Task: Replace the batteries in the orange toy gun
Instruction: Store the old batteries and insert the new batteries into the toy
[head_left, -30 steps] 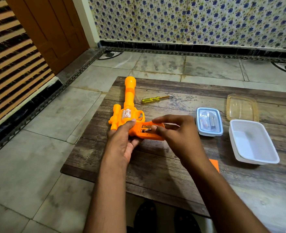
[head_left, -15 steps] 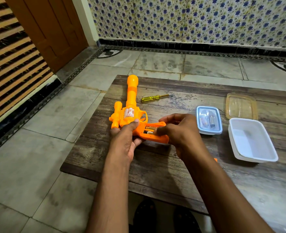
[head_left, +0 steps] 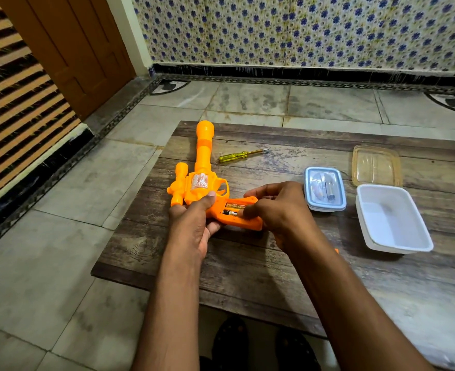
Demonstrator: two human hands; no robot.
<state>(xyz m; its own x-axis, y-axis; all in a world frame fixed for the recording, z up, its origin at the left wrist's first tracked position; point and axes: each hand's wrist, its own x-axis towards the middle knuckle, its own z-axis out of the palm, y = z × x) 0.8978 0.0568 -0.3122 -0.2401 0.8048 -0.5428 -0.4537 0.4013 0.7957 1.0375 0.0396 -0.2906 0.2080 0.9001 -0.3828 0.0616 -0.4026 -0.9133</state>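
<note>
Fingers (head_left: 250,208) of the right hand (head_left: 282,212) pinch a battery (head_left: 230,212) in the open grip of the orange toy gun (head_left: 202,183), the left hand (head_left: 194,223) clamping its body near the desk (head_left: 247,263) edge, one screwdriver (head_left: 238,156) beyond, two containers (head_left: 325,188) (head_left: 392,220) rightward.

left grip (head_left: 194,223) curled, right grip (head_left: 277,210) pinching, forearms extended

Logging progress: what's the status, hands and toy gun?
Left hand grips orange toy gun. Right hand fingers at battery in open grip. Nothing in the way.
</note>
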